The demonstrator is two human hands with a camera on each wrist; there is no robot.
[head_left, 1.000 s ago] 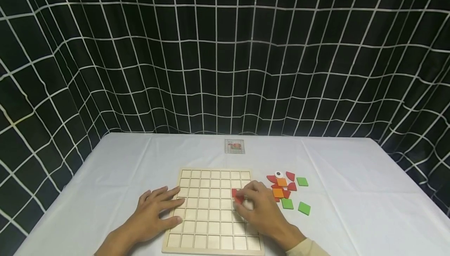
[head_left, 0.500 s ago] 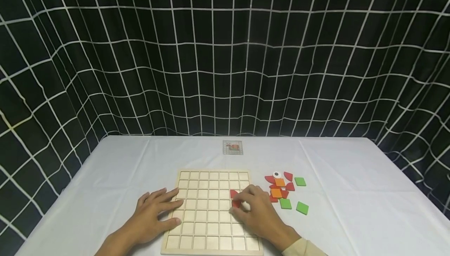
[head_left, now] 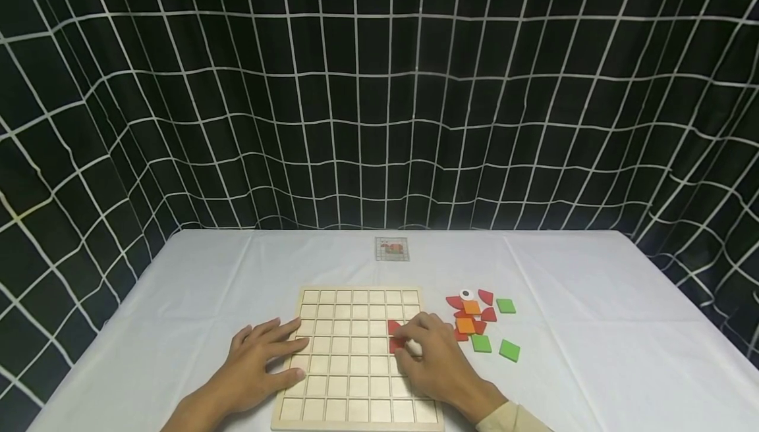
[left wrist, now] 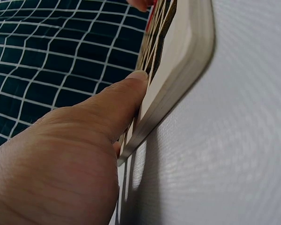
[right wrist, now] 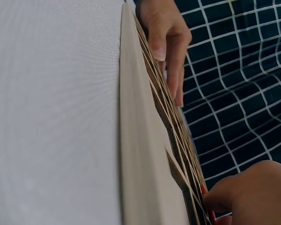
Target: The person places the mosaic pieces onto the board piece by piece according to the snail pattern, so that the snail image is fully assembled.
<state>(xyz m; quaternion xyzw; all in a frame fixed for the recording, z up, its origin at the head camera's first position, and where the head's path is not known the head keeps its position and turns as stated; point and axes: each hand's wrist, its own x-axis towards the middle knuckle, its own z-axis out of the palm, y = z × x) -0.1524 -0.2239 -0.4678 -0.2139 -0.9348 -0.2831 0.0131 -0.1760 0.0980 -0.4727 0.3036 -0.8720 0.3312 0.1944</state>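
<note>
A pale wooden grid board (head_left: 340,367) lies on the white-covered table. My left hand (head_left: 255,367) rests on its left edge with fingers spread and straight; the left wrist view has the thumb (left wrist: 114,101) on the rim. Over the right part of the board, my right hand (head_left: 435,356) holds a red piece (head_left: 394,346) between thumb and fingers, down at a grid cell. Directly above it in the head view, a red piece with a curved edge (head_left: 393,326) sits in a cell. The fingers partly cover both pieces. In the right wrist view, red shows beside the right thumb (right wrist: 220,194).
Right of the board is a loose pile of red pieces (head_left: 485,297), orange squares (head_left: 465,326) and a white disc with a dark centre (head_left: 466,294). Several green squares (head_left: 509,351) lie around it. A small picture card (head_left: 392,249) is at the back; a black gridded curtain (head_left: 379,122) surrounds the table.
My right hand has lowered the red piece toward the near side, into the cell below the other red piece. The left hand keeps its place; the head view has shifted slightly.
</note>
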